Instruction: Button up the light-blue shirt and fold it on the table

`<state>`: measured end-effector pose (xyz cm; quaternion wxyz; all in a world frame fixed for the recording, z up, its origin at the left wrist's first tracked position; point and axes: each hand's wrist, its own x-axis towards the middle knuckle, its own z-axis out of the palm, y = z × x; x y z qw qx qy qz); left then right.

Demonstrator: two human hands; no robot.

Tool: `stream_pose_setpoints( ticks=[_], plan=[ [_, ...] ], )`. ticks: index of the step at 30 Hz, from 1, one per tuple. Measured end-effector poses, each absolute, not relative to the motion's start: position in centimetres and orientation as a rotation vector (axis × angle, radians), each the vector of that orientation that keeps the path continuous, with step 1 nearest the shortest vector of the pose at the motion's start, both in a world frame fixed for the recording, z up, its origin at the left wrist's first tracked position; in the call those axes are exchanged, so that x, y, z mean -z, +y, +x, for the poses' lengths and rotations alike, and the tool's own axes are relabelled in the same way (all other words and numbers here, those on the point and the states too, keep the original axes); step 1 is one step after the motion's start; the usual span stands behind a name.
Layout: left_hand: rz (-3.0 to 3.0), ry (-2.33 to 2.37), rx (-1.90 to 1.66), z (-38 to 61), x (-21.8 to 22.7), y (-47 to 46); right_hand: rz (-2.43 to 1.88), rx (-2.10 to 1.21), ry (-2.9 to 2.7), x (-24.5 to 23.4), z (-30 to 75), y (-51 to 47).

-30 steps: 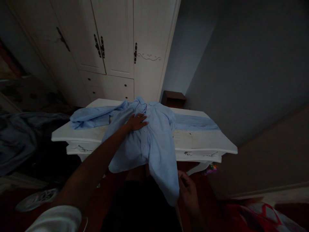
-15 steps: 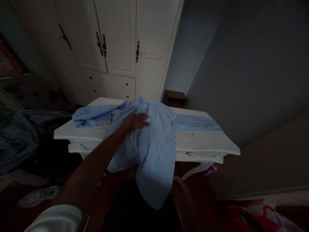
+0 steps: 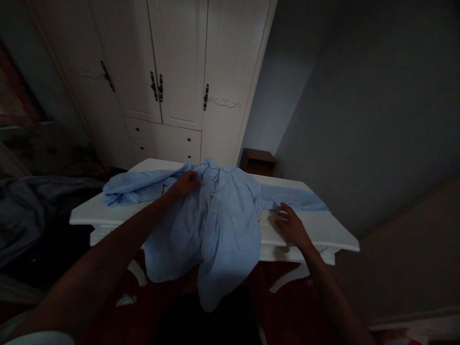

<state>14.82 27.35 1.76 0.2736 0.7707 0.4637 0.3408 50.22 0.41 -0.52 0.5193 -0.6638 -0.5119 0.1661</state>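
Note:
A light blue button-up shirt (image 3: 223,215) lies spread on a white table (image 3: 319,232), its hem hanging over the near edge and its sleeves stretched out to either side. My left hand (image 3: 185,183) rests on the shirt near the left shoulder, fingers curled into the cloth. My right hand (image 3: 290,223) lies on the tabletop just right of the shirt's body, below the right sleeve (image 3: 294,197), with its fingers spread.
A white wardrobe (image 3: 179,81) with dark handles stands behind the table. A small brown stand (image 3: 259,160) sits beside it against the grey wall. Dark bedding (image 3: 32,211) is piled at the left. The floor below is dark red.
My right hand has come up from under the hanging hem onto the tabletop beside the shirt. My left hand has slid left from the shirt's chest toward the shoulder.

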Motion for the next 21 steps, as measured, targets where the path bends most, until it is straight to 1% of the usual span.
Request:
stream_pose_setpoints(
  ticks=[3, 6, 8, 11, 16, 21],
  plan=[
    [2.31, 1.359, -0.848, 14.0, -2.3, 27.7, -1.774, -0.068, -1.582, -0.6, 52.4, 3.6],
    [2.623, 1.518, -0.589, 13.0, -2.5, 27.8, -1.941, 0.113, -1.826, -1.6, 53.4, 5.5],
    [2.706, 1.536, -0.45, 12.3, -2.2, 27.9, -2.041, 0.207, -1.839, -2.0, 54.2, 6.3],
    [2.734, 1.5, -0.414, 11.5, -1.6, 28.4, -2.15, 0.337, -1.686, -2.4, 56.5, 7.1],
    [2.726, 1.399, -0.375, 10.8, -1.3, 30.0, -2.236, 0.37, -1.615, -2.8, 60.2, 8.5],
    [2.734, 1.324, -0.345, 10.3, -1.3, 31.0, -2.265, 0.316, -1.597, -2.5, 59.7, 9.0]
  ],
)
